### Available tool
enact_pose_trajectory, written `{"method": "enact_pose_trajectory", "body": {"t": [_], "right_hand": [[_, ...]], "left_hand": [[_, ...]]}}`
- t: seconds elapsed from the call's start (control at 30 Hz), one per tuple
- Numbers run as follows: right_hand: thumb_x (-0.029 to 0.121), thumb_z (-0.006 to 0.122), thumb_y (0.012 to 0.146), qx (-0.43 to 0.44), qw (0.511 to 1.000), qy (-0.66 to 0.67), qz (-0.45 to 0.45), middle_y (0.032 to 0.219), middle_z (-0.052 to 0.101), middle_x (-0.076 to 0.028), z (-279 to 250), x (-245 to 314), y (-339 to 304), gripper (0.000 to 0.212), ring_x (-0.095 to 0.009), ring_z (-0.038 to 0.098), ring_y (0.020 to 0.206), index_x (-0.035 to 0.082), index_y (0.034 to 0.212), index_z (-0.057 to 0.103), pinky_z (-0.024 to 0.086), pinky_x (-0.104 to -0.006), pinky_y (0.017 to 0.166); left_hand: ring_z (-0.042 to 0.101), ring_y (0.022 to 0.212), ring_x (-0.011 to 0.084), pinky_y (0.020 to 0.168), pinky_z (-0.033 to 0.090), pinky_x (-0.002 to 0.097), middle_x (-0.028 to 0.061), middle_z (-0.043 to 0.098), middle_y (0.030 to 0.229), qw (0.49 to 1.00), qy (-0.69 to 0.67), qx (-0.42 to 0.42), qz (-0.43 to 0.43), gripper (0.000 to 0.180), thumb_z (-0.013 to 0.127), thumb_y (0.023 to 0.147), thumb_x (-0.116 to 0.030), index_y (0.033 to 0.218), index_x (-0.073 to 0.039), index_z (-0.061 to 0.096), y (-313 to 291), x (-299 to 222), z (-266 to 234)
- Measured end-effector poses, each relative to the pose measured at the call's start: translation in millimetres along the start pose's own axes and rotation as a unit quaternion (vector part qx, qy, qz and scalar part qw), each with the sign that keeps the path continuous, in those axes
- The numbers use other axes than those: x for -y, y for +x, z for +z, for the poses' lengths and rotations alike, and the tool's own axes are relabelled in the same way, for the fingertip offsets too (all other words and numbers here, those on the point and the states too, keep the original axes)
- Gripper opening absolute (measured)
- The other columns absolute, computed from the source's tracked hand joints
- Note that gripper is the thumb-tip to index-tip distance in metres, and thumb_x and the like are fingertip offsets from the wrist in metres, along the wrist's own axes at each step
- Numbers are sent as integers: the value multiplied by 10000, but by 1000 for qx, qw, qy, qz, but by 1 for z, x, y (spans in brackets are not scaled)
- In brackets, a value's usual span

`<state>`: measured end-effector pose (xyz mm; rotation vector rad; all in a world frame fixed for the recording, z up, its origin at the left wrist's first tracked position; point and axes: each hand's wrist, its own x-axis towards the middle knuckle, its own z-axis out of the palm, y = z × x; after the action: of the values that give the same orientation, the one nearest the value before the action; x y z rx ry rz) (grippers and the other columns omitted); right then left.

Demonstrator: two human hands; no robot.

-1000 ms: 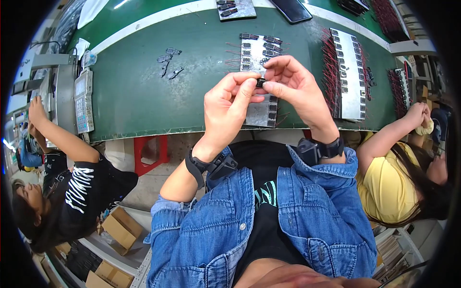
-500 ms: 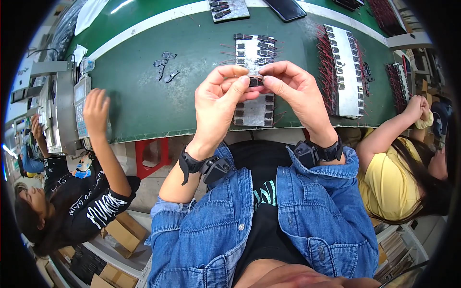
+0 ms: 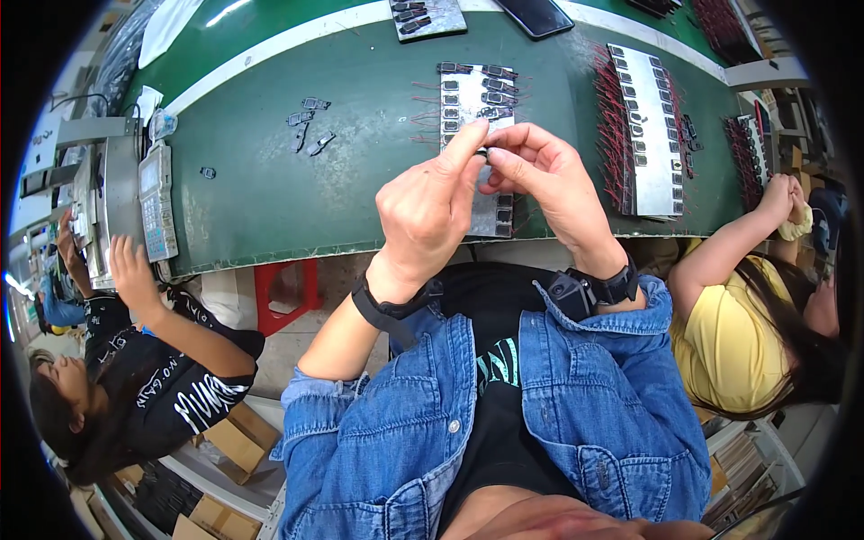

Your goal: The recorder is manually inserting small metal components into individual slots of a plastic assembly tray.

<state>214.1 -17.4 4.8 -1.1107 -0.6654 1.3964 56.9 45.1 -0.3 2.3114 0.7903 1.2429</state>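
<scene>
My left hand [image 3: 425, 196] and my right hand [image 3: 553, 184] meet over the near side of the green table. Between their fingertips is a small black part [image 3: 483, 155], mostly covered by the fingers; its exact kind is hard to make out. Both hands are closed in a pinch on it. Under and beyond them lies a metal plate [image 3: 467, 97] lined along its two sides with small black rectangular parts [image 3: 450, 102] trailing thin red wires. Larger black parts [image 3: 498, 85] sit at its far right side. My hands hide the plate's middle.
Several loose black parts [image 3: 313, 117] lie to the left, and a single one [image 3: 208, 172] near a keypad device [image 3: 157, 202]. Another loaded plate [image 3: 650, 135] stands to the right. A dark phone-like slab [image 3: 535, 16] is at the back. Co-workers sit on both sides; one co-worker's hand [image 3: 133, 270] is at left.
My left hand has rolled over, back of the hand now up, its fingers covering more of the part. The left co-worker's hand has pulled back; a lone black part shows near where it was.
</scene>
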Motion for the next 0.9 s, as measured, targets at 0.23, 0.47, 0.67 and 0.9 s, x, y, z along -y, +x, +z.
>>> {"method": "enact_pose_trajectory", "body": {"t": [0.23, 0.47, 0.67, 0.9], "right_hand": [[134, 570, 1008, -6, 997, -62, -36, 973, 624, -28, 4, 2, -8, 171, -94, 613, 827, -3, 1106, 596, 515, -245, 760], [80, 559, 991, -54, 955, -270, -107, 957, 598, -43, 9, 0, -12, 107, -117, 594, 815, -5, 1049, 588, 502, -268, 741], [11, 615, 910, -32, 863, -439, -246, 951, 611, -95, 9, -2, -20, 96, -197, 613, 819, 2, 1005, 608, 497, -294, 724], [-20, 664, 848, -2, 829, -465, -310, 962, 656, -114, -8, 2, -23, 209, -244, 639, 873, 16, 1052, 642, 499, -312, 749]], "left_hand": [[700, 932, 136, 748, 556, 291, 111, 734, 1049, 988, -109, 17, -109, 380, 655, 910, 10, 1285, -28, 602, 4, -3, -8], [663, 750, 238, 649, 530, 320, 99, 685, 877, 974, -116, 123, -153, 226, 710, 864, -68, 1083, -41, 661, 15, -4, -23], [621, 704, 264, 623, 497, 354, 106, 620, 809, 967, -59, 211, -126, 138, 709, 863, -86, 927, -18, 607, 11, -8, -31], [630, 713, 226, 636, 487, 363, 83, 627, 794, 967, -43, 237, -85, 162, 699, 874, -100, 932, -2, 583, 2, -4, -35]]}}
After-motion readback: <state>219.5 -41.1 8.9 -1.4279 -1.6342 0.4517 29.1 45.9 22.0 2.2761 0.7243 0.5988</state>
